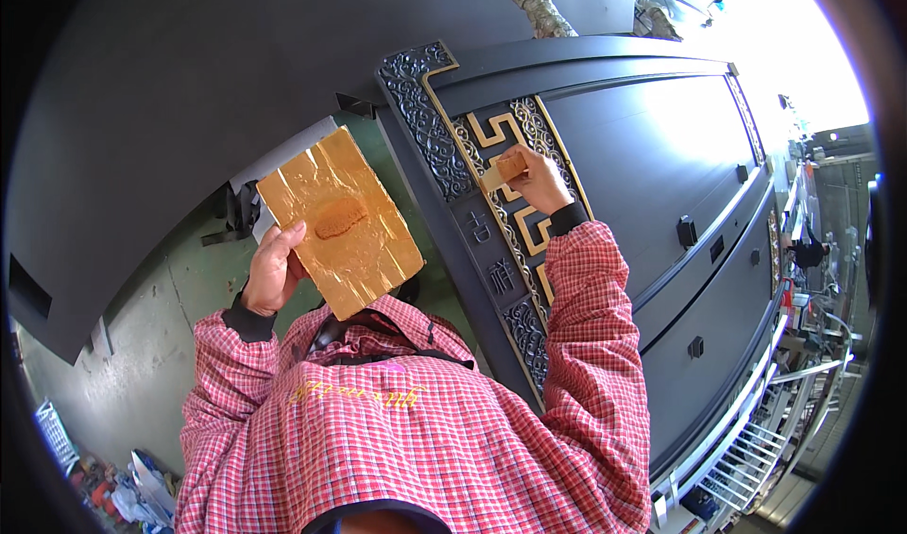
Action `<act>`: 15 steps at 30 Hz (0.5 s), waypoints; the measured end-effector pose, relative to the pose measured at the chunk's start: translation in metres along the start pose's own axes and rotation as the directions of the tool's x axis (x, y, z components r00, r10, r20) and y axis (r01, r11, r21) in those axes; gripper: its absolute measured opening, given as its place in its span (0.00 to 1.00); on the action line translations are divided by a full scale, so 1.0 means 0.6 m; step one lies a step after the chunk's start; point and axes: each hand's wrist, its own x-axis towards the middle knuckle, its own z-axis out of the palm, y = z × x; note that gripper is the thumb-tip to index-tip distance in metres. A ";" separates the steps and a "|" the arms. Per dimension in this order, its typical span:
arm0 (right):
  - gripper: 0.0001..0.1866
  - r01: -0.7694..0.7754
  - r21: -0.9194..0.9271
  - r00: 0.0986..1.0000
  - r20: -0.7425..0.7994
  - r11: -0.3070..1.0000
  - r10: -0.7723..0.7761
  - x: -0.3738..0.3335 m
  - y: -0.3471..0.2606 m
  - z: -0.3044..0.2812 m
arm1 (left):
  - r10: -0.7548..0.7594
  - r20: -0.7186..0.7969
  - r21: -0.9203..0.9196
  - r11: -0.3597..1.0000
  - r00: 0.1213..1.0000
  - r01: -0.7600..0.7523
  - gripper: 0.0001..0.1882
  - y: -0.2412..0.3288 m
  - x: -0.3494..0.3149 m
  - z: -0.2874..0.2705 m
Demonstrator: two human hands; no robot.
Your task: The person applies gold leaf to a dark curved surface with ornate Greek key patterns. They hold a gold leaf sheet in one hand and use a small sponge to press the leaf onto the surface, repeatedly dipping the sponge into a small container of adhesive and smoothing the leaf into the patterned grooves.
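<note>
My left hand [275, 268] grips the edge of a flat board [368, 170] with a wrinkled gold surface, thumb on top. Near its middle is a rough orange-brown patch [340, 219]. Pinched in the fingers of my right hand [543, 185] is a small tan sponge block [511, 167]. It is at the raised gold fretwork [491, 130] on a large dark door panel [628, 142]; whether it touches the surface I cannot tell. Beside the fretwork run scrolled borders with gold highlights. Black carved corner ornament [416, 76] lies farther left on the panel.
Another large dark panel [189, 100] stands at the far left over the green floor [170, 298]. White metal racks [746, 458] are at the lower right, a person [808, 249] farther off. A pile of mixed items [123, 496] lies at the lower left.
</note>
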 end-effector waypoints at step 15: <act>0.19 0.130 -0.001 0.990 0.048 0.992 -0.130 -0.049 0.015 -0.008 | -0.015 0.055 0.006 1.000 0.998 0.015 0.20 -0.006 0.007 0.045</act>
